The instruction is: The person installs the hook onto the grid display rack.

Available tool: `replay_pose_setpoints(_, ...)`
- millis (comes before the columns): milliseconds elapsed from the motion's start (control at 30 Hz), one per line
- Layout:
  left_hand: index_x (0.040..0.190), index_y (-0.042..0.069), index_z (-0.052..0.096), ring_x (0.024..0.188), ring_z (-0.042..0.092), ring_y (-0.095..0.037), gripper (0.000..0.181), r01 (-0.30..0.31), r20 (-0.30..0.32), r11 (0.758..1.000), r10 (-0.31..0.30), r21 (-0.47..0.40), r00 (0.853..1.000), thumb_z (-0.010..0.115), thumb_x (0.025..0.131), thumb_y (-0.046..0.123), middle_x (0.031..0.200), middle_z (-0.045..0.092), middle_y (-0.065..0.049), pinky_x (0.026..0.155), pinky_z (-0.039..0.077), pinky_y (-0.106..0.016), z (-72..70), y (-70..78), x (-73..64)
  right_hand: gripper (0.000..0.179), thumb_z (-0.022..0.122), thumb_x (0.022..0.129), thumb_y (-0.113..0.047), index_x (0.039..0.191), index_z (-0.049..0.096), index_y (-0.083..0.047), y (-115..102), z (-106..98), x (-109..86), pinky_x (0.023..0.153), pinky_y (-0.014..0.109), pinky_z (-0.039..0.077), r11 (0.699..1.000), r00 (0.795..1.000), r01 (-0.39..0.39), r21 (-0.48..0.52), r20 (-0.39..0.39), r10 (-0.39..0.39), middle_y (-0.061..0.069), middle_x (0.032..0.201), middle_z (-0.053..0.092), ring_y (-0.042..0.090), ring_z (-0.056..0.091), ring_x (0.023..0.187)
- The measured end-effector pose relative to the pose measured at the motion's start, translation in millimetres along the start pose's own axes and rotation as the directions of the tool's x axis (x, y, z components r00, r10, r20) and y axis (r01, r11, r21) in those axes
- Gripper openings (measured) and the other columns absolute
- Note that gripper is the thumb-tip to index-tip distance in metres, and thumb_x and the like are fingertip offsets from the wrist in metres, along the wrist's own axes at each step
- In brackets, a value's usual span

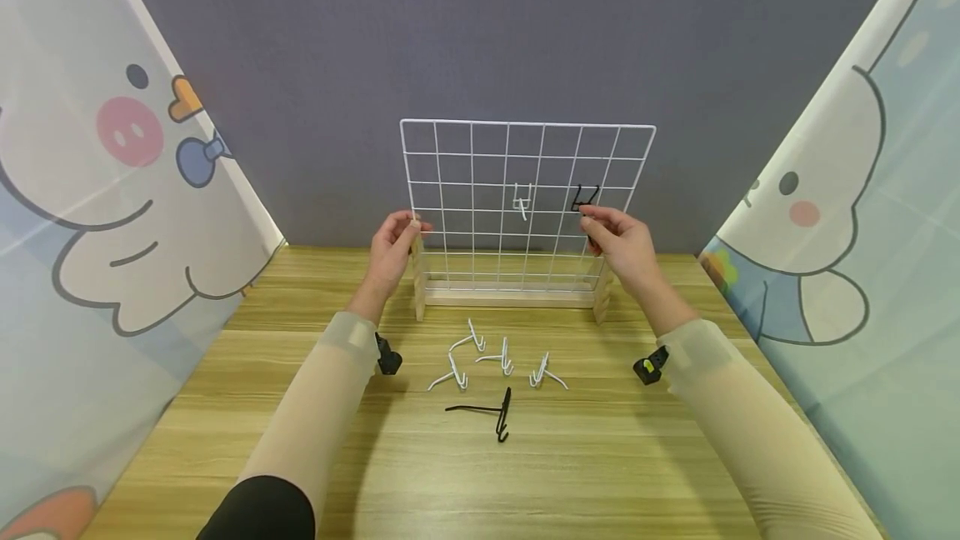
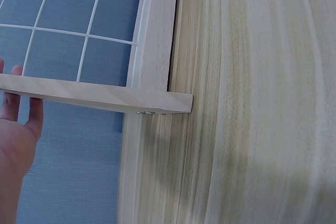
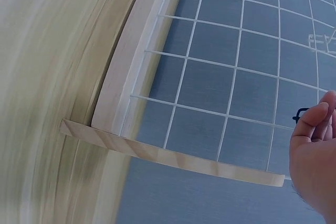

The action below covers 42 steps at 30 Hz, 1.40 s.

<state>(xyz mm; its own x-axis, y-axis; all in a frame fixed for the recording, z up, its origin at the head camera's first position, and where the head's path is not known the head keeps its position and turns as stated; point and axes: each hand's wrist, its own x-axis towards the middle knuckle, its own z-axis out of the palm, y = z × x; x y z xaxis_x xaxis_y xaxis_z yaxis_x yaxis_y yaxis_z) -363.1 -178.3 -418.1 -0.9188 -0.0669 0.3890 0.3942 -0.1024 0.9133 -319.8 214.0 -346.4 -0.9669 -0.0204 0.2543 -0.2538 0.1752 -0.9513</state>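
A white wire grid [image 1: 528, 123] stands upright in a wooden stand [image 1: 510, 300]. My left hand [image 1: 392, 257] grips the grid's left edge at the wooden side post, with fingers behind the post in the left wrist view. Over at the right part of the grid, my right hand [image 1: 626, 248] pinches a black hook [image 1: 581, 205], whose back frame lies against the wires. In the right wrist view only a small end of this black hook [image 3: 298, 116] shows past the fingers. One white hook [image 1: 522, 205] hangs on the grid to its left.
Several loose white hooks [image 1: 504, 357] lie on the wooden table [image 1: 600, 457] in front of the stand. Closer to me is a loose black hook [image 1: 502, 412]. A grey panel [image 1: 525, 32] rises behind the grid, with cartoon-printed cloths [image 1: 67, 190] on both sides.
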Motion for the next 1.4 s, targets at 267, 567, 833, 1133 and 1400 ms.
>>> replay_pose_setpoints(267,0.127,-0.002,0.06,0.097,0.074,-0.006,0.019,-0.001,-0.001,1.0,0.001,0.006,1.0,0.058,0.114,0.011,0.099,0.079,0.015,0.076,0.049,-0.021,-0.2,-0.3,0.3,0.046,0.07,0.11,-0.024,0.146,0.064,0.004,2,0,0.3,0.066,0.022,0.053,1.0,1.0,0.019,-0.005,0.002,-0.019,-0.01,0.086,0.067,0.006,0.06,0.07)
replay_pose_setpoints(567,0.132,-0.011,0.055,0.096,0.074,-0.005,0.028,-0.009,0.001,1.0,0.009,-0.001,1.0,0.058,0.114,0.01,0.098,0.079,0.015,0.075,0.049,-0.02,-0.7,-2.4,1.9,0.043,0.071,0.109,-0.026,0.144,0.068,-0.002,0,-2,-3.3,0.066,0.021,0.054,1.0,1.0,0.017,-0.003,-0.004,-0.017,-0.01,0.089,0.068,0.007,0.063,0.071)
replay_pose_setpoints(833,0.13,-0.008,0.058,0.095,0.075,-0.007,0.023,-0.014,-0.003,1.0,0.014,0.0,1.0,0.058,0.113,0.008,0.098,0.08,0.015,0.073,0.048,-0.019,0.6,0.8,0.2,0.044,0.071,0.109,-0.029,0.146,0.066,-0.004,2,-7,-11.8,0.07,0.023,0.058,1.0,1.0,0.018,0.013,-0.003,-0.018,-0.003,0.093,0.069,0.009,0.065,0.073)
replay_pose_setpoints(1133,0.13,-0.004,0.06,0.097,0.074,-0.007,0.023,-0.004,-0.001,1.0,0.004,0.011,1.0,0.059,0.114,0.012,0.102,0.08,0.01,0.073,0.048,-0.02,0.1,1.3,-0.5,0.046,0.071,0.11,-0.032,0.145,0.065,-0.004,14,-18,-29.6,0.069,0.021,0.057,1.0,1.0,-0.009,0.003,0.01,0.009,-0.008,0.095,0.071,0.008,0.066,0.073)
replay_pose_setpoints(1400,0.134,-0.011,0.056,0.106,0.075,-0.023,0.033,0.001,0.003,1.0,-0.001,0.031,1.0,0.06,0.114,0.015,0.104,0.081,0.008,0.073,0.048,-0.021,0.0,-0.1,0.4,0.032,0.068,0.111,-0.026,0.137,0.067,-0.007,37,-23,-53.0,0.071,0.022,0.058,0.998,0.995,-0.062,0.001,0.084,0.061,-0.011,0.096,0.073,0.007,0.065,0.074)
